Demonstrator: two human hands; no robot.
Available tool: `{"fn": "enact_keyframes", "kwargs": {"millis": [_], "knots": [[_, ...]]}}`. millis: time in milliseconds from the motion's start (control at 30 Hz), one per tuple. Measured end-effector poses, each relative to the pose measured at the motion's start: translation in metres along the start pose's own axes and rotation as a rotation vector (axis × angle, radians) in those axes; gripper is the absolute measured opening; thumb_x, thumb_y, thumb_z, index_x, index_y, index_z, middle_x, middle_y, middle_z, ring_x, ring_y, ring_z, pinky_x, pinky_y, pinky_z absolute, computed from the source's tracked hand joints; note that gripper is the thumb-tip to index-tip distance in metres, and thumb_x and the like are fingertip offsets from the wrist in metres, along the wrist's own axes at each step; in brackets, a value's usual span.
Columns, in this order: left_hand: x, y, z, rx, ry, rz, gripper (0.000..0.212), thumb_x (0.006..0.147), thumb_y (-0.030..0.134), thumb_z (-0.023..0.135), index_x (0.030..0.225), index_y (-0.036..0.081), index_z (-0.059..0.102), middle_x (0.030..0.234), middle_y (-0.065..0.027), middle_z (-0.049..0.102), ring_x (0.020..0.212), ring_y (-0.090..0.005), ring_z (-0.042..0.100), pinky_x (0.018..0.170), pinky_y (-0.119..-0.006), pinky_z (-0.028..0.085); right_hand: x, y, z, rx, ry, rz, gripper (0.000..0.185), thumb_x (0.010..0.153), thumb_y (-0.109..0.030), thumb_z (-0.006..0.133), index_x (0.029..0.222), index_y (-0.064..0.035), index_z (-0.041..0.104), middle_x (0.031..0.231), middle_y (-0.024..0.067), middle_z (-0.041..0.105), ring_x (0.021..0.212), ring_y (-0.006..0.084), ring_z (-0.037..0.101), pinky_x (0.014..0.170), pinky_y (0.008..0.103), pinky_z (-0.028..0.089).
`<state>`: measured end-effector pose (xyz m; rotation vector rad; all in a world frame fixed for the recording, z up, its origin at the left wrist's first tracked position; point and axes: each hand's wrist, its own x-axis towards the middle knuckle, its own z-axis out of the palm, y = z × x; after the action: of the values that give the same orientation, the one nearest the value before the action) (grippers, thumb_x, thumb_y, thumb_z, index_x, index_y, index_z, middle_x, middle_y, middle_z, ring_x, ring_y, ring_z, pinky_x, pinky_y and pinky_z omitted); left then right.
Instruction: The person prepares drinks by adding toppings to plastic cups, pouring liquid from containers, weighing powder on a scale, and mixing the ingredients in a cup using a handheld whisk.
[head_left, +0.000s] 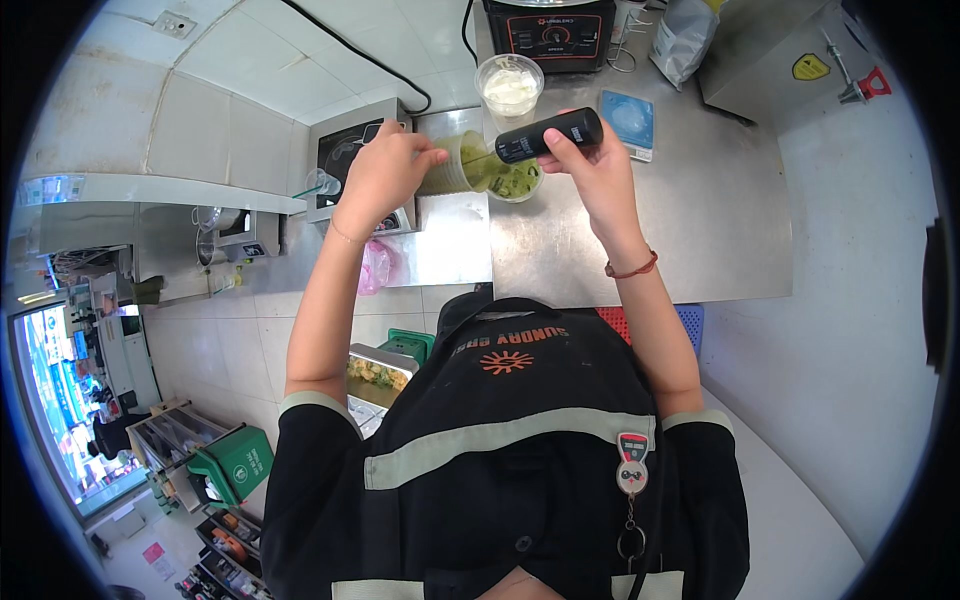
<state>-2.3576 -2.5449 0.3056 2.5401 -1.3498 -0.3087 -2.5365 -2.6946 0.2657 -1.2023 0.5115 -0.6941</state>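
Observation:
My left hand grips a clear ridged plastic cup, tipped on its side with its mouth to the right. Green liquid coats its inside and reaches over its lip toward a second clear cup just below, which holds green liquid and what look like ice pieces. In my right hand is a black handheld milk frother. Its thin metal shaft points left into the tipped cup's mouth; the whisk end is hard to make out. Behind the frother stands a clear cup with a white creamy filling.
Beyond on the steel counter are a blue-topped scale, a black blender base and a silver bag. An induction cooker and a cup with a green straw sit left. A pink plastic bag lies nearer.

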Motion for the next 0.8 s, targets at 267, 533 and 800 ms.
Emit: {"fn": "enact_keyframes", "kwargs": {"millis": [267,533,800], "knots": [[0.000,-0.010,0.003,-0.150,-0.008,0.009,0.026,0.082,0.029,0.061,0.089,0.005,0.068,0.089,-0.0169,0.056,0.081,-0.0329,0.058,0.075,-0.038,0.046,0.000,-0.003,0.002,0.015,-0.015,0.000,0.028,0.083,-0.013,0.067,0.102,0.0008,0.053,0.088,0.0072,0.062,0.071,0.0109,0.061,0.063,0.0210,0.050],[-0.003,-0.046,0.013,-0.511,-0.109,-0.023,0.024,0.088,0.023,0.056,0.090,0.001,0.064,0.091,-0.0086,0.055,0.081,-0.0178,0.052,0.072,-0.029,0.044,0.001,-0.001,0.019,-0.051,-0.090,-0.186,0.035,0.080,-0.008,0.069,0.109,0.0009,0.051,0.094,0.0062,0.060,0.080,0.0103,0.061,0.074,0.0234,0.051],[-0.009,-0.058,0.010,-0.797,-0.222,-0.123,0.023,0.092,0.025,0.052,0.088,0.005,0.061,0.084,0.0007,0.057,0.078,-0.0077,0.050,0.066,-0.023,0.040,0.002,-0.005,0.033,-0.206,-0.144,-0.243,0.036,0.079,-0.014,0.071,0.106,0.0005,0.053,0.088,0.0054,0.062,0.074,0.0080,0.060,0.066,0.0218,0.049]]}}
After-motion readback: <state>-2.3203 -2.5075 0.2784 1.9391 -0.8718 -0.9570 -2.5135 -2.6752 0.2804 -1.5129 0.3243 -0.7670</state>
